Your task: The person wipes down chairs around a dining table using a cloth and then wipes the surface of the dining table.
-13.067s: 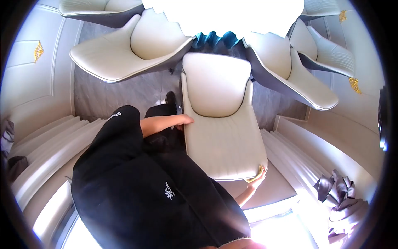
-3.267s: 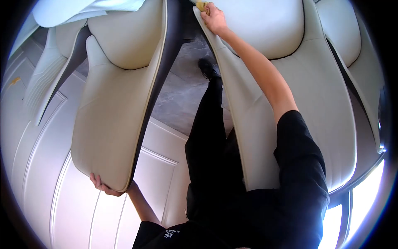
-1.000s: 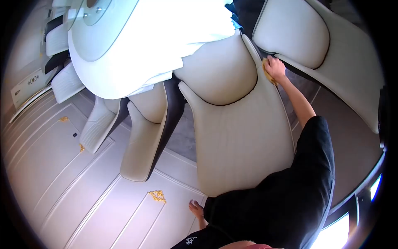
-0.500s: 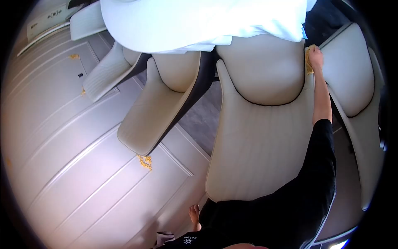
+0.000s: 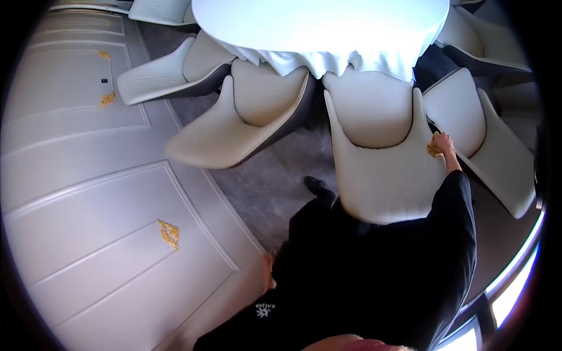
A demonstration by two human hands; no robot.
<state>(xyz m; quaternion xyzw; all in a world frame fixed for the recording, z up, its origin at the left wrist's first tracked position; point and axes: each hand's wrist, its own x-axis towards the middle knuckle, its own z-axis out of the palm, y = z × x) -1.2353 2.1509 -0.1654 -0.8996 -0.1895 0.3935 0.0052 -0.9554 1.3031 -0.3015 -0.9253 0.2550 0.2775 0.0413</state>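
Observation:
My right hand [image 5: 446, 144] is closed on a yellow-brown cloth [image 5: 432, 146]. It presses the cloth against the right edge of a cream upholstered chair [image 5: 389, 178], on the side of the backrest. The chair's rounded seat [image 5: 377, 111] faces the table, its front under the tablecloth. Low at my left side, my left hand [image 5: 268, 270] shows only in part beside my dark clothing, and its fingers are not clear.
A table with a white cloth [image 5: 322, 26] stands ahead. Matching chairs flank it, one [image 5: 234, 134] to the left and another [image 5: 497, 158] close on the right. A panelled wall [image 5: 105, 193] with gold ornaments runs along the left. Grey marbled floor [image 5: 263, 187] shows between, with my shoe [image 5: 316, 186] on it.
My right hand and the cloth have come back toward me along the chair's right side, away from the seat. The view has shifted, showing more table and floor.

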